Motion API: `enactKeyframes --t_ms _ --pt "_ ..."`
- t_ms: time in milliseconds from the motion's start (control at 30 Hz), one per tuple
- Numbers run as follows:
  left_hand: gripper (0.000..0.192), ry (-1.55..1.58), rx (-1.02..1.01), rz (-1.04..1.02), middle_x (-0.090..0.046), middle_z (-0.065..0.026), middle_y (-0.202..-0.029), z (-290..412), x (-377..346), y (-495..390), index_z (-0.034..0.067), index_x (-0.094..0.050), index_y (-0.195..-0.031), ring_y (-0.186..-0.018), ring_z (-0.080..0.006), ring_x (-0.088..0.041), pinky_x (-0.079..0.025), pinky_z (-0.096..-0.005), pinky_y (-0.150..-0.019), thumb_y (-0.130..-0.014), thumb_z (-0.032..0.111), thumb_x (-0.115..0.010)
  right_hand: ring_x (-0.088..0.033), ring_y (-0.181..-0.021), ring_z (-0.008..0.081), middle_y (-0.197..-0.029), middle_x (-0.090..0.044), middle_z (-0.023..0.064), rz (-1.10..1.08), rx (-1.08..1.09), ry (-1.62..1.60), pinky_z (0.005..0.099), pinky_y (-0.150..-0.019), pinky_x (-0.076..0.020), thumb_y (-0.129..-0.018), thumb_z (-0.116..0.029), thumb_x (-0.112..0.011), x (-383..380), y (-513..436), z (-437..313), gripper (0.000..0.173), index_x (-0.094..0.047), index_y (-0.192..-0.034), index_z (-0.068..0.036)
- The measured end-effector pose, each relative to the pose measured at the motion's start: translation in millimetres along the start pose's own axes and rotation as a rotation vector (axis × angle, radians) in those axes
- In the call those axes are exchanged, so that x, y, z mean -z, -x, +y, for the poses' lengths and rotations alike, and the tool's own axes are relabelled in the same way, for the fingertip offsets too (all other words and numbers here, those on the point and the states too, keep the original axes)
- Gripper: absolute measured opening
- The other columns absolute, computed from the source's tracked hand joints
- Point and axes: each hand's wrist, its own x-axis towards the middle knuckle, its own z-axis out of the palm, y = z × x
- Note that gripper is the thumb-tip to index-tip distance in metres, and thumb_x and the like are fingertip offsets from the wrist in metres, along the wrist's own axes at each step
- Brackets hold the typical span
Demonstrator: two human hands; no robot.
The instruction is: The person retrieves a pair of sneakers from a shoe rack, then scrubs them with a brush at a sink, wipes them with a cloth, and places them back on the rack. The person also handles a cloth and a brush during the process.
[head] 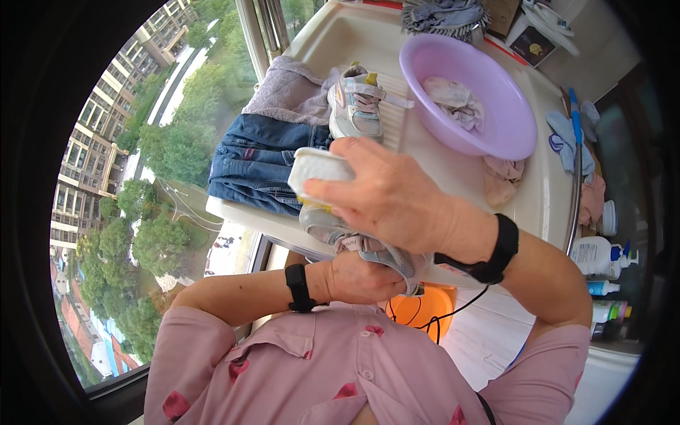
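My right hand [390, 194] grips a white-backed scrub brush [319, 169]. Its yellow bristles show just above the toe of a grey sneaker [324, 226]; whether they touch the shoe is hard to tell. That sneaker has a strap across it, and my left hand [364, 276] holds it from below, near the heel. Beyond the brush, a second grey sneaker [358, 103] with pink laces and a loose strap rests on the sink's ribbed washboard. Beside it on the left lie blue jeans [260, 159] and a lilac-grey towel [289, 90].
A purple basin [510, 106] holding wet white cloth [454, 101] stands in the white sink [425, 164]. Pink fabric [502, 178] lies under its rim. Bottles [595, 255] line the right side. An orange bucket [441, 308] is on the floor, and a window [202, 117] borders the left.
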Motion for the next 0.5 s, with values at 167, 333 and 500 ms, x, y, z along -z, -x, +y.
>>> enactKeyframes --t_ms 167,333,500 --pt "0.023 0.09 0.008 -0.044 -0.07 -0.0053 -0.108 2.2 0.8 2.4 0.01 -0.071 -0.095 -0.098 -0.0249 -0.071 -0.057 -0.0385 -0.092 -0.077 0.023 -0.064 -0.064 -0.101 0.0362 -0.112 -0.059 0.0197 0.015 -0.139 -0.017 0.0442 -0.077 -0.0557 -0.082 -0.009 -0.073 36.3 38.5 -10.5 0.044 -0.069 -0.125 -0.015" --pt "0.021 0.067 0.02 -0.057 -0.07 -0.005 -0.108 0.0 -0.8 1.1 0.01 -0.071 -0.094 -0.099 -0.024 -0.07 -0.057 -0.037 -0.092 -0.079 0.022 -0.063 -0.063 -0.107 0.0405 -0.126 -0.057 0.0245 -0.068 -0.117 -0.037 0.0421 -0.089 -0.0549 -0.081 -0.003 -0.074 12.8 7.7 -6.2 0.048 -0.071 -0.127 -0.016" --pt "0.02 0.02 0.041 -0.002 -0.071 -0.0044 -0.103 1.5 -0.7 -2.9 0.01 -0.071 -0.094 -0.097 -0.0244 -0.07 -0.058 -0.037 -0.086 -0.078 0.021 -0.065 -0.063 -0.103 0.0391 -0.117 -0.057 0.0217 -0.133 -0.013 -0.019 0.0437 -0.083 -0.0556 -0.079 -0.004 -0.074 -3.3 -25.6 -0.1 0.043 -0.071 -0.121 -0.016"
